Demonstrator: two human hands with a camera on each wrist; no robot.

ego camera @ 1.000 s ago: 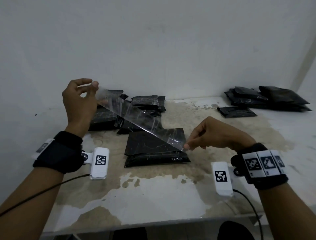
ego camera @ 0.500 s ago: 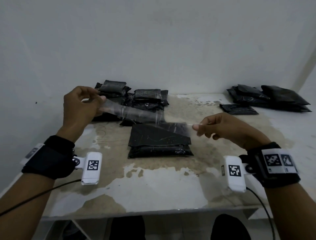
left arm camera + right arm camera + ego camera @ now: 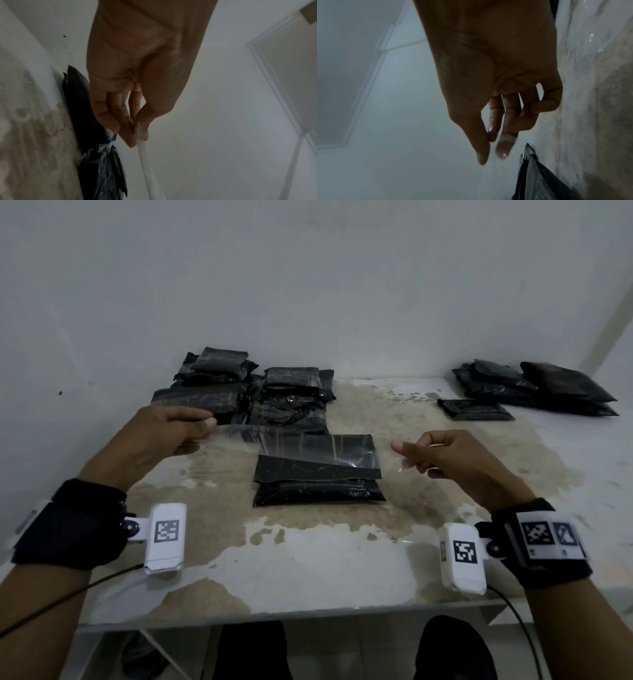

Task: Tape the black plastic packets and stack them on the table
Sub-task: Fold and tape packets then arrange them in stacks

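A folded black plastic packet (image 3: pixel 318 474) lies in the middle of the stained table (image 3: pixel 308 559). A strip of clear tape (image 3: pixel 291 441) is stretched nearly level just above its far half. My left hand (image 3: pixel 205 429) pinches the strip's left end between thumb and fingers, which the left wrist view shows closely as my left hand (image 3: pixel 137 135) with the tape (image 3: pixel 145 169) running away from it. My right hand (image 3: pixel 400 455) pinches the right end, to the right of the packet. In the right wrist view my right hand (image 3: pixel 489 146) has film stuck at its fingertips, with the packet (image 3: pixel 539 182) below.
A pile of black packets (image 3: pixel 239 392) sits at the back left against the wall. Another group of packets (image 3: pixel 534 392) lies at the back right, with a single packet (image 3: pixel 476 409) in front of it. The table's front edge (image 3: pixel 274 614) is near me.
Both hands came down and the tape went from a steep slant, left end high, to nearly level just over the packet. My right hand drew out to the right.
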